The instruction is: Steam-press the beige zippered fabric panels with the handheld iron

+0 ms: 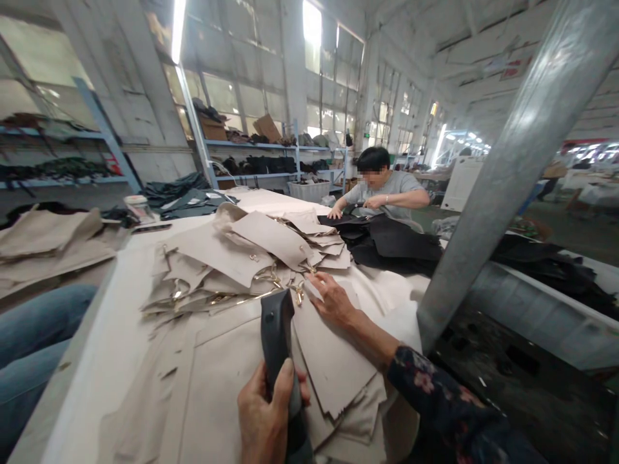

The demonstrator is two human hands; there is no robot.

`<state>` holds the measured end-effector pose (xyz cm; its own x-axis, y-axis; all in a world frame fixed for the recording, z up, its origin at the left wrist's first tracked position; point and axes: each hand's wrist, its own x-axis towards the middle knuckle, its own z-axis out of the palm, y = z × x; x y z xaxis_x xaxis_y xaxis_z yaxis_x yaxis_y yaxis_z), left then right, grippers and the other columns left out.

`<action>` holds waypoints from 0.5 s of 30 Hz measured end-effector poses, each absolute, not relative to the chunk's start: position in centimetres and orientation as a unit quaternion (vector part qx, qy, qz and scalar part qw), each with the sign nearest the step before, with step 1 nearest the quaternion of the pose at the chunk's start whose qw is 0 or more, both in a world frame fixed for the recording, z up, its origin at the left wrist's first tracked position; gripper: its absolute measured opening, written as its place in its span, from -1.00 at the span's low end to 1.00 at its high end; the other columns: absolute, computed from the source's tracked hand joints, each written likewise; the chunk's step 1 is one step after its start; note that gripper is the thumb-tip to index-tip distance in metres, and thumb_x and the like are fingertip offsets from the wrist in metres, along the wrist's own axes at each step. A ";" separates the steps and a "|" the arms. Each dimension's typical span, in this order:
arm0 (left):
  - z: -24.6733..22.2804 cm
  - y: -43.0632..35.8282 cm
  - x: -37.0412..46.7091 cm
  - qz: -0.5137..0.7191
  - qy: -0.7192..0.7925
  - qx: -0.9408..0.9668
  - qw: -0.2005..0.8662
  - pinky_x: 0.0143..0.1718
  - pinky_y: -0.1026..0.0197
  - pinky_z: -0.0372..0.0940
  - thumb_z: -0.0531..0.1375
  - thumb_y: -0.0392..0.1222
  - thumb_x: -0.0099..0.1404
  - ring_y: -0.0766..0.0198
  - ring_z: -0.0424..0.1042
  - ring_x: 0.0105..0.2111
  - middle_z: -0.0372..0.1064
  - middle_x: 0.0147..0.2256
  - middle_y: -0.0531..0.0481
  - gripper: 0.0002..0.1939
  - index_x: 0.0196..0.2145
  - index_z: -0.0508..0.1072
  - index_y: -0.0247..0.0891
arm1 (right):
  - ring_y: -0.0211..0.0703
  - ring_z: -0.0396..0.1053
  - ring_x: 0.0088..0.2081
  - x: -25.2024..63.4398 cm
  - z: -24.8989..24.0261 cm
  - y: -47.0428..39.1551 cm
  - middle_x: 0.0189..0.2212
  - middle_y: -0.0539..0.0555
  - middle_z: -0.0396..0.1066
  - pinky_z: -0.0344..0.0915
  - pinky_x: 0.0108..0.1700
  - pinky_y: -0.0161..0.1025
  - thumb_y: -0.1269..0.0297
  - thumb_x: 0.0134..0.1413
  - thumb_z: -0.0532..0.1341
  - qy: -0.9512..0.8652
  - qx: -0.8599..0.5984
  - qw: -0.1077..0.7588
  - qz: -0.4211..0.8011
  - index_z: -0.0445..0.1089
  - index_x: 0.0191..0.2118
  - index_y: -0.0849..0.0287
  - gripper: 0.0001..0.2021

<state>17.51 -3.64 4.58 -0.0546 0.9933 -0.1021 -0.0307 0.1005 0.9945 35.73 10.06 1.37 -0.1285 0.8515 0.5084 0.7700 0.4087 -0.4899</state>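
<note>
My left hand (268, 409) is wrapped round a dark handheld tool (276, 322) with a broad, angled head, which points away from me over the beige pieces. My right hand (333, 299), below a dark floral sleeve, reaches in from the right. Its fingers are stretched out and apart, with the tips at gold-coloured metal clasps (299, 295) along the heap's near edge. Flat beige fabric pieces (333, 354) lie beneath both hands. Beyond them rises a loose heap of beige pieces (222, 248) with small metal fittings. What the right fingertips touch is too small to tell.
Across the table (120, 303), a co-worker (387, 190) handles black pieces (396, 241). A slanted metal post (503, 161) stands close on my right. Dark folded cloth (188, 200), a jar (138, 207) and a phone-like object (151, 227) lie at back left. A person's jean-clad legs (43, 328) are at left.
</note>
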 end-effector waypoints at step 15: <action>4.5 -3.1 17.8 0.498 0.555 0.419 0.517 -0.75 0.34 0.13 0.20 0.17 0.02 0.34 0.23 -0.76 0.32 -0.71 0.01 -0.56 -0.47 0.41 -0.36 | -0.18 0.39 -0.24 34.9 -0.1 13.8 -0.30 0.07 0.48 0.25 -0.16 -0.31 0.49 0.11 0.06 -0.733 -0.484 0.468 0.102 0.48 -0.25 0.21 -0.76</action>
<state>17.77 -3.13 4.50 -0.1139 0.9812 -0.1560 -0.0493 0.1512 0.9873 34.93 13.83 -0.09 -0.0946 0.8042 0.5868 0.6140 0.5111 -0.6015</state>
